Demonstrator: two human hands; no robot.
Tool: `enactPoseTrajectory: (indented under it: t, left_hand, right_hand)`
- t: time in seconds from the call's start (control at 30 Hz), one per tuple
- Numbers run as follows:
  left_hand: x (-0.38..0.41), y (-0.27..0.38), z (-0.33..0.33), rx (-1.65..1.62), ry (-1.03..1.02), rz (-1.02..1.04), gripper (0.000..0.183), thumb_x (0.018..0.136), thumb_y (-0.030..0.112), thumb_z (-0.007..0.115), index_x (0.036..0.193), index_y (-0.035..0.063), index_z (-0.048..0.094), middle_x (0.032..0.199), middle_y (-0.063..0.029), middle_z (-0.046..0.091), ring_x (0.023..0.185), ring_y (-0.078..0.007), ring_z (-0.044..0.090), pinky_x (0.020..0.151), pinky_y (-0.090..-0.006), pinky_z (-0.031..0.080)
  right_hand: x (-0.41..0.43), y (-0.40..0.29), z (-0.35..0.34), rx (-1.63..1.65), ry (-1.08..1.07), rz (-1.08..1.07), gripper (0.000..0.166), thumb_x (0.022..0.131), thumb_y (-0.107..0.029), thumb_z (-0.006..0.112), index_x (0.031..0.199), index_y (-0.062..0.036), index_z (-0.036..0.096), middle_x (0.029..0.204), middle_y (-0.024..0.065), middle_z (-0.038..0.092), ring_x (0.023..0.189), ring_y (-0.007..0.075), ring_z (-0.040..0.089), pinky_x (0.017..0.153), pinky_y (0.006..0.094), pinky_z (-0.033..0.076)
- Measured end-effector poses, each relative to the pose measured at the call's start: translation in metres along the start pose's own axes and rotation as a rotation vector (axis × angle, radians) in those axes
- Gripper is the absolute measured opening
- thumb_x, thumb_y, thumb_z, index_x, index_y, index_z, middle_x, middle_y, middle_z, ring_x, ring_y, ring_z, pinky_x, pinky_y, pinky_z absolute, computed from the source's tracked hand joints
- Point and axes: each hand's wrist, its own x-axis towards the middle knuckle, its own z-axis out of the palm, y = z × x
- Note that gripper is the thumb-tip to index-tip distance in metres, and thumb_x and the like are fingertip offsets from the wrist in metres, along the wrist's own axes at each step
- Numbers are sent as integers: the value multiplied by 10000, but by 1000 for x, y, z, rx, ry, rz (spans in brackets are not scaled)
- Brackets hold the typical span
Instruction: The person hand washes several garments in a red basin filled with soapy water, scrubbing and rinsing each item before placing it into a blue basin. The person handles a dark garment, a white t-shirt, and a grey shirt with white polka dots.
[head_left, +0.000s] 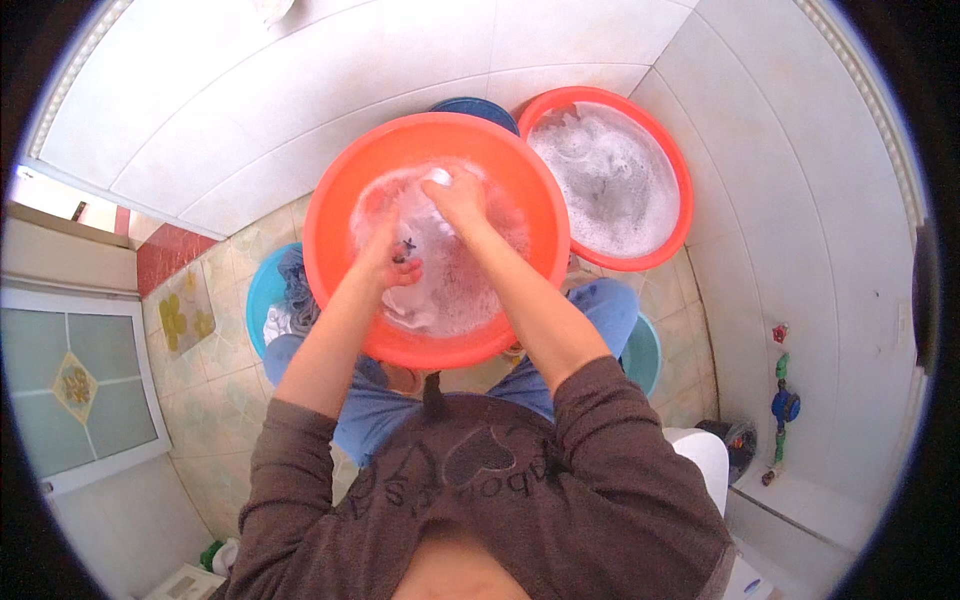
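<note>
A large orange-red plastic basin (442, 349) stands before me between my knees, with pinkish, sudsy water and wet whitish cloth (409, 311) in it. My right hand (457, 196) is over the far middle of the basin, fingers curled at a small white thing (438, 177) that I cannot name for certain. On the basin's left side, my left hand (390, 259) is low at the water, palm turned inward, beside a piece of light cloth with a dark mark (407, 246). Glare and suds partly hide its fingers, so its grip is unclear.
A second red basin (684, 187) full of foamy water stands at the back right. Behind the big basin is a dark blue tub (476, 109). A turquoise basin (256, 304) with clothes is left; another (646, 356) is right. Tiled walls enclose the back and right.
</note>
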Motion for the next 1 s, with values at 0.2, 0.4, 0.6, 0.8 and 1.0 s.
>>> enactPoseTrajectory:
  t: [0.2, 0.4, 0.6, 0.8, 1.0]
  left_hand:
    - [73, -17, -30, -429, -845, 359, 405, 872, 310, 469, 1232, 140, 396, 1131, -68, 489, 1072, -218, 466, 905, -412, 401]
    - [40, -15, -11, -523, -542, 206, 323, 889, 256, 444, 1167, 95, 474, 1126, -99, 538, 1009, -226, 536, 857, -413, 454]
    - [9, -9, 22, -505, -446, 163, 280, 900, 164, 399, 1128, 51, 514, 1094, -110, 580, 967, -240, 581, 845, -416, 480]
    - [31, -21, -6, -402, -421, 213, 278, 892, 161, 388, 1124, 65, 507, 1079, -98, 568, 955, -229, 561, 829, -373, 473]
    - [26, -29, -11, -504, -440, 247, 286, 909, 251, 413, 1134, 82, 463, 1090, -101, 549, 1030, -248, 516, 845, -452, 456]
  right_hand:
    - [-86, -88, -8, 123, 149, -358, 291, 693, -256, 627, 842, -6, 612, 909, 186, 567, 872, 336, 556, 774, 405, 432]
    - [-95, -90, -4, -53, 163, -379, 220, 742, -235, 574, 789, -22, 593, 864, 172, 548, 789, 332, 548, 740, 435, 433]
    - [24, -4, 10, -296, 478, -314, 219, 770, -237, 539, 782, -33, 617, 792, 151, 580, 745, 340, 569, 665, 428, 465]
    - [-43, -42, -1, -239, 153, -299, 241, 785, -240, 528, 878, -36, 616, 880, 175, 579, 801, 358, 574, 688, 446, 467]
    - [-19, -23, -26, -515, -347, -79, 329, 822, -291, 504, 1042, -52, 554, 1061, 210, 502, 932, 371, 535, 807, 472, 433]
